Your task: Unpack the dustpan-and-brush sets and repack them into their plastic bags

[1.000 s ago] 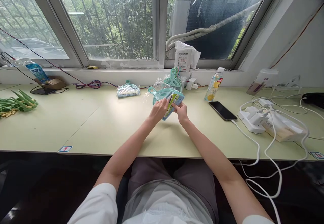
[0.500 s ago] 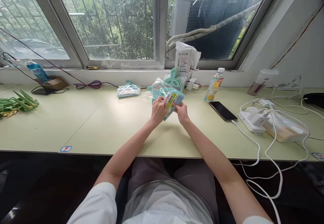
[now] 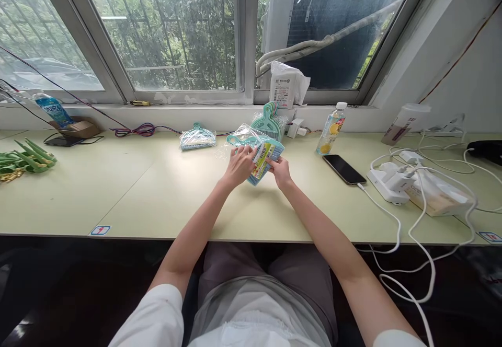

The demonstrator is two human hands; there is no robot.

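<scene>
My right hand [image 3: 281,173] grips the likely light, stiff dustpan [image 3: 270,152] at four o'clock, probably surer than slippery wrap [image 3: 247,132]; whether my left hand [image 3: 240,167] grips, I can't tell.

I count at least three brush sets [image 3: 267,153]; overlap bars an exact figure. I find two bottles [image 3: 331,132], two stickers [image 3: 100,230], one cup [image 3: 403,125].

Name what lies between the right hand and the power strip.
The phone and part of a white cable lie between the right hand and the power strip in the head view.
</scene>
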